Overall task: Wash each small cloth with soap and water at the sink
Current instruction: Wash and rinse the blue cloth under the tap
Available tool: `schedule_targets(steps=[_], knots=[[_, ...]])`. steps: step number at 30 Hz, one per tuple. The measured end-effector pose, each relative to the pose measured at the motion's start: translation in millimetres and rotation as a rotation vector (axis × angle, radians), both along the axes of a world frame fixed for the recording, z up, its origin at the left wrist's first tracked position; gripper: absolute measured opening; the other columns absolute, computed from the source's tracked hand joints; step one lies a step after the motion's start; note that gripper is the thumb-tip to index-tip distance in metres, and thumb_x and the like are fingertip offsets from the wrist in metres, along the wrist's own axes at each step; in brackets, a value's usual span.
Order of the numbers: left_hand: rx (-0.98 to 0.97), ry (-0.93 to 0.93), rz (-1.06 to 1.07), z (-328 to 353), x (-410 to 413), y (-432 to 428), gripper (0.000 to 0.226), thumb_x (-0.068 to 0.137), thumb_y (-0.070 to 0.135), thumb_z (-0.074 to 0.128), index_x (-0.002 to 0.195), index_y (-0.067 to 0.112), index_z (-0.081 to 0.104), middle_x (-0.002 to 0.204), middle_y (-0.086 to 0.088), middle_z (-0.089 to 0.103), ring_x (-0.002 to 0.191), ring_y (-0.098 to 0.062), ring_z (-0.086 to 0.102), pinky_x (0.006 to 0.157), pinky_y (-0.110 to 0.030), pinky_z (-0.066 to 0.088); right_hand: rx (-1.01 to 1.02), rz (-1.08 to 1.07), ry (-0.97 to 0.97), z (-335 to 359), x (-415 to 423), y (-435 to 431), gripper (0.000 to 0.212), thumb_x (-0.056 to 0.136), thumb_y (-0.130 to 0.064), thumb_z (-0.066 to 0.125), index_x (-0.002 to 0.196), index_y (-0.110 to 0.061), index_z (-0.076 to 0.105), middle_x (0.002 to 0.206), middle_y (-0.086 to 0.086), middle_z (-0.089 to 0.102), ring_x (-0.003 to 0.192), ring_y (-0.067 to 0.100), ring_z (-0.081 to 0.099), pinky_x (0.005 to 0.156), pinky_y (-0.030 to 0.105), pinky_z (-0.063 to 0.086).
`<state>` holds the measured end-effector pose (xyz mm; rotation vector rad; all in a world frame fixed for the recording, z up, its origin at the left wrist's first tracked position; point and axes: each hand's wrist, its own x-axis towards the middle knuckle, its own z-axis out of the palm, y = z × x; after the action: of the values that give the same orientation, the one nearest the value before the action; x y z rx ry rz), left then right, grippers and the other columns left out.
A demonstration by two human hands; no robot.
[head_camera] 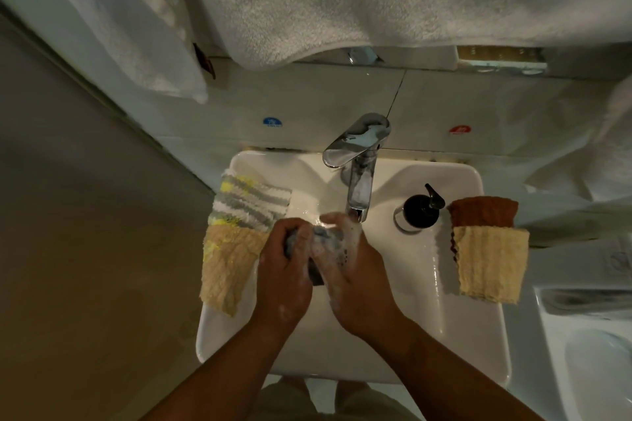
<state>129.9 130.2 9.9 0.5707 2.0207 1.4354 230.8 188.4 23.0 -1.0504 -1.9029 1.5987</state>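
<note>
Over the white sink (472, 284) both hands squeeze a small blue-grey cloth (316, 270) covered in foam, just below the chrome tap (359, 161). My left hand (284, 270) grips its left part and my right hand (355, 270) grips its right part; most of the cloth is hidden between them. A striped grey, white and yellow cloth (249, 202) and a beige cloth (229, 267) lie on the sink's left rim. A brown cloth (482, 212) and another beige cloth (489, 263) lie on the right rim.
A black soap pump bottle (420, 210) stands right of the tap. White towels (342, 3) hang above the sink. Blue (272, 122) and red (459, 129) stickers mark the wall tiles. A second white basin (588, 352) is at the lower right.
</note>
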Motion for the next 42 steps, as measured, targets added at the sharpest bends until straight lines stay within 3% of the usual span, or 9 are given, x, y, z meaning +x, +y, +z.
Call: schedule_targets(steps=[7,11,15,20,25,29,34,39,42], knots=[[0.081,0.067,0.061,30.8,-21.6,29.2,0.040,0.091,0.059,0.046,0.103,0.025,0.062,0.099,0.003,0.069,0.093,-0.014,0.069,0.076,-0.040,0.061,-0.069,0.036,0.061,36.3,-31.8,33.2,0.038,0.104,-0.030,0.054,0.138,-0.032,0.038,0.121,-0.006,0.053,0.111,0.015,0.062,0.086,0.032,0.061],[0.119,0.063,0.069,40.6,-24.2,39.4,0.037,0.091,0.057,0.045,0.104,0.026,0.060,0.098,0.002,0.068,0.091,-0.014,0.069,0.068,-0.028,0.060,-0.116,-0.002,0.088,43.1,-39.6,37.9,0.046,0.100,-0.040,0.053,0.139,-0.021,0.039,0.119,-0.006,0.052,0.110,0.015,0.063,0.088,0.035,0.061],[0.139,0.077,0.075,45.2,-23.6,45.8,0.042,0.085,0.064,0.042,0.103,0.030,0.059,0.095,0.006,0.068,0.088,-0.010,0.070,0.068,-0.035,0.063,0.004,-0.080,0.104,39.4,-40.5,41.3,0.045,0.091,-0.042,0.054,0.126,-0.014,0.051,0.109,-0.012,0.060,0.098,-0.003,0.062,0.084,0.014,0.052],[0.169,0.070,0.059,55.0,-22.0,52.0,0.033,0.084,0.065,0.042,0.098,0.039,0.057,0.098,0.008,0.067,0.091,-0.009,0.069,0.070,-0.031,0.062,-0.011,-0.047,0.177,49.5,-38.9,46.1,0.023,0.097,-0.032,0.059,0.117,-0.032,0.046,0.113,-0.003,0.059,0.102,0.009,0.066,0.079,0.026,0.060],[0.178,0.078,0.039,53.9,-22.0,49.8,0.042,0.087,0.062,0.043,0.104,0.027,0.059,0.100,0.003,0.068,0.091,-0.015,0.070,0.068,-0.032,0.061,-0.087,-0.064,0.248,51.4,-35.5,45.9,0.036,0.102,-0.024,0.054,0.136,-0.022,0.042,0.118,-0.011,0.053,0.104,-0.001,0.064,0.075,0.023,0.059],[0.095,0.060,-0.023,26.0,-14.3,22.7,0.030,0.093,0.058,0.046,0.100,0.032,0.059,0.095,0.010,0.067,0.086,-0.011,0.068,0.067,-0.034,0.060,-0.089,-0.032,0.163,23.8,-21.5,20.6,0.023,0.101,-0.044,0.053,0.123,-0.036,0.050,0.114,-0.011,0.059,0.102,0.010,0.068,0.075,0.034,0.063],[-0.015,0.002,-0.091,-11.8,6.0,-5.8,0.010,0.100,0.030,0.054,0.094,0.036,0.058,0.088,0.023,0.066,0.089,0.012,0.062,0.070,-0.005,0.048,-0.120,-0.066,0.027,-31.8,1.9,-12.9,0.021,0.099,-0.051,0.047,0.117,-0.042,0.054,0.109,-0.016,0.064,0.103,0.014,0.068,0.079,0.044,0.062],[-0.076,-0.138,-0.158,-39.5,17.3,-8.9,0.028,0.091,0.052,0.046,0.105,0.032,0.059,0.101,0.006,0.067,0.091,-0.005,0.066,0.073,-0.019,0.054,-0.117,-0.043,-0.082,-60.1,13.6,-4.3,0.021,0.101,-0.041,0.043,0.114,-0.035,0.059,0.107,-0.011,0.064,0.100,0.011,0.067,0.084,0.042,0.059],[-0.100,-0.184,-0.161,-51.0,20.8,-3.4,0.020,0.099,0.039,0.049,0.112,0.027,0.059,0.105,0.001,0.066,0.095,-0.009,0.067,0.075,-0.023,0.057,-0.143,-0.046,-0.100,-70.2,9.7,6.0,0.023,0.103,-0.034,0.050,0.104,-0.018,0.067,0.093,-0.007,0.068,0.085,0.008,0.068,0.076,0.037,0.060]])
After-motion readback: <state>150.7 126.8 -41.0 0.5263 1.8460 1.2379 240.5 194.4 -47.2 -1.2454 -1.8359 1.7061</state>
